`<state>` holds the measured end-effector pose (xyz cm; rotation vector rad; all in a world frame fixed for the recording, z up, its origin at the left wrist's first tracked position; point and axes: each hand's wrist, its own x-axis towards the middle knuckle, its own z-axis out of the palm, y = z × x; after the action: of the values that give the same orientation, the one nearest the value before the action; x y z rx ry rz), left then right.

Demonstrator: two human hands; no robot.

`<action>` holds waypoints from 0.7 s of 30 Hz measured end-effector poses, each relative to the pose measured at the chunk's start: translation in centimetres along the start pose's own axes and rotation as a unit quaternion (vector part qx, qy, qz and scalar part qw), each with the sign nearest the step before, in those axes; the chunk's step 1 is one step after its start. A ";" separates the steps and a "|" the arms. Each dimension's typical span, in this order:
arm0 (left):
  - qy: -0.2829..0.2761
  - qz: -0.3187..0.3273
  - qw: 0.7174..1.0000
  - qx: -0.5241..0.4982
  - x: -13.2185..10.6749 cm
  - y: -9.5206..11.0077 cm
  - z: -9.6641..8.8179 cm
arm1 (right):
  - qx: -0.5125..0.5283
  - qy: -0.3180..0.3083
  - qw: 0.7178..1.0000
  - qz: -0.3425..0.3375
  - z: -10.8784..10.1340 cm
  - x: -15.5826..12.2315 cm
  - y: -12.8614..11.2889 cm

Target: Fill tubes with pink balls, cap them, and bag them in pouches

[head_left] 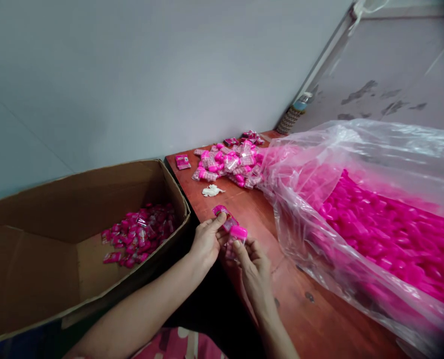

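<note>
My left hand (206,240) and my right hand (254,263) meet over the near edge of a red-brown wooden table (312,319). The left hand's fingers pinch a small clear packet with a pink header (222,212). Between thumb and finger, the right hand grips a small pink plastic piece (239,232) at the packet's mouth. Both hands are closed on these items. Whether the pink piece sits inside the packet is unclear.
A large clear plastic bag (319,159) full of loose pink pieces lies on the right. A heap of filled pink packets (230,162) sits at the table's far end, with a white scrap (212,190) nearby. An open cardboard box (50,209) on the left holds several packets.
</note>
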<state>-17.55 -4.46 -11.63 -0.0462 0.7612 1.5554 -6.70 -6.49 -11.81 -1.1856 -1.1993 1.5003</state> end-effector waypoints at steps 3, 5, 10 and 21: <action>-0.002 -0.004 1.000 -0.002 0.1 0.2 -0.2 | 0.010 0.007 1.000 0.002 -0.1 0.1 0.3; 0.004 -0.006 1.000 -0.007 0.1 0.3 -0.2 | 0.003 0.013 1.000 -0.002 -0.1 0.1 0.5; 0.008 -0.014 1.000 -0.004 -0.2 0.4 -0.2 | 0.001 0.007 1.000 -0.009 0.4 -0.1 0.6; -0.093 0.017 0.986 0.134 -0.8 1.3 -0.7 | -0.017 -0.026 0.999 -0.016 0.8 0.1 0.5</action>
<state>-18.91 -5.40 -11.29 0.3081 0.8183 1.4529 -7.49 -6.60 -12.27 -1.1498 -1.2786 1.5002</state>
